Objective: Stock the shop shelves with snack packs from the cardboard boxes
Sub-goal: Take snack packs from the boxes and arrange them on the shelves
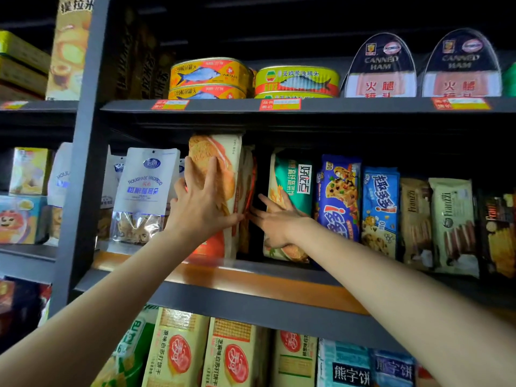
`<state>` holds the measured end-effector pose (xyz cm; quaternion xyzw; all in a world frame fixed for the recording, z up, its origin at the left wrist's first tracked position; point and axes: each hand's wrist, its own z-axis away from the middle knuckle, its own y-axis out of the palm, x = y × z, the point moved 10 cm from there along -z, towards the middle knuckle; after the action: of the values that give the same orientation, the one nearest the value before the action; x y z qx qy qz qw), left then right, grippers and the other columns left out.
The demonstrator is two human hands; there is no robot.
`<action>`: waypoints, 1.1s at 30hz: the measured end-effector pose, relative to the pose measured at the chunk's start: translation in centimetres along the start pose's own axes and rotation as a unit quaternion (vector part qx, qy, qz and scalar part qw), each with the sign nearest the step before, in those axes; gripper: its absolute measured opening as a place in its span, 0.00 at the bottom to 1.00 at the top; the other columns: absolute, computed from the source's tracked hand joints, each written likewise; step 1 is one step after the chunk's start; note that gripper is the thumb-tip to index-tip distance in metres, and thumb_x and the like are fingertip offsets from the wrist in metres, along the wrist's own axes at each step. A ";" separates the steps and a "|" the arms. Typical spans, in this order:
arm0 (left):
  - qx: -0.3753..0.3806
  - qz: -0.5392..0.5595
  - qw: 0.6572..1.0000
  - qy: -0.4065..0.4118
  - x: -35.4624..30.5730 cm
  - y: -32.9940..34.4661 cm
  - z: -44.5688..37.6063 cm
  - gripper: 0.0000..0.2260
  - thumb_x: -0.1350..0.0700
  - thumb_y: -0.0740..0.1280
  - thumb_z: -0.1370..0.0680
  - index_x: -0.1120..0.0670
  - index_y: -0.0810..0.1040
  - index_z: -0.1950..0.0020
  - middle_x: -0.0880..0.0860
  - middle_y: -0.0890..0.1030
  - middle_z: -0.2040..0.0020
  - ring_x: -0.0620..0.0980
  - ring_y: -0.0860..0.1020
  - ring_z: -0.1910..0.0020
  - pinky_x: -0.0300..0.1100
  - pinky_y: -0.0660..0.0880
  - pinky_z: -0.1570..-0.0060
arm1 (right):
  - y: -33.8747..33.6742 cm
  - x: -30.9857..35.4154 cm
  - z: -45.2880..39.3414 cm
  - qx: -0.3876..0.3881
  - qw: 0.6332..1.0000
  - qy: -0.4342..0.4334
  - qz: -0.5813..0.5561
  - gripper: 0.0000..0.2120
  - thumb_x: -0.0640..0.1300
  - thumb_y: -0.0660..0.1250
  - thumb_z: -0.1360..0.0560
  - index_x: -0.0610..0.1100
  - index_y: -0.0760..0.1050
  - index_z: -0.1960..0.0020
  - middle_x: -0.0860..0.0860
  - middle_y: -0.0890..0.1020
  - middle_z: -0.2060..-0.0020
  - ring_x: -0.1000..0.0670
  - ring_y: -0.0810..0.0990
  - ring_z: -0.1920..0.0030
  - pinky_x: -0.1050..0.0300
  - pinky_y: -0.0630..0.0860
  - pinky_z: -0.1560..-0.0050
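Note:
An orange and cream biscuit pack (223,163) stands upright on the middle shelf (251,277). My left hand (201,202) lies flat against its front face, fingers straight and spread, thumb at its right edge. My right hand (276,219) is beside it, fingers straight, reaching into the dark gap between that pack and a green biscuit pack (293,177); its palm lies against the green pack. No cardboard box is in view.
White pouch packs (145,188) stand left of the orange pack. Blue cookie packs (339,196) and cream wafer packs (452,219) fill the shelf to the right. Fish tins (209,74) and ham tins (381,68) sit on the shelf above; cracker packs (234,356) below.

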<state>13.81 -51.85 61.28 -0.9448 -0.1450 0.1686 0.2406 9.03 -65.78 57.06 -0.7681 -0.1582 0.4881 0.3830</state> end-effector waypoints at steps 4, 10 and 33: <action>-0.007 0.006 1.000 0.004 0.1 -0.1 0.0 0.51 0.39 0.72 0.34 0.47 0.40 0.24 0.62 0.40 0.25 0.66 0.54 0.29 0.61 0.62 0.35 | 0.1 0.0 -0.1 -0.008 1.000 -0.004 0.010 0.37 0.46 0.62 0.23 0.49 0.43 0.22 0.52 0.45 0.23 0.45 0.33 0.25 0.31 0.32 0.32; -0.014 0.010 1.000 0.000 0.6 -0.2 -0.2 0.51 0.39 0.72 0.34 0.47 0.41 0.24 0.62 0.41 0.25 0.67 0.54 0.30 0.61 0.63 0.35 | -0.4 0.8 -0.4 -0.015 1.000 -0.012 0.024 0.38 0.44 0.63 0.24 0.48 0.43 0.23 0.51 0.43 0.23 0.45 0.32 0.26 0.31 0.32 0.32; 0.107 0.201 0.964 0.134 4.7 -0.7 0.7 0.46 0.59 0.71 0.28 0.55 0.39 0.24 0.58 0.59 0.26 0.56 0.66 0.31 0.36 0.61 0.40 | -5.6 2.7 3.8 -0.157 0.780 0.090 -0.599 0.50 0.51 0.72 0.29 0.55 0.37 0.24 0.48 0.54 0.24 0.49 0.56 0.26 0.50 0.55 0.26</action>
<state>17.65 -49.29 59.89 -0.9373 0.1002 0.0996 0.3186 7.71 -58.82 58.67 -0.6087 -0.6257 0.0573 0.4844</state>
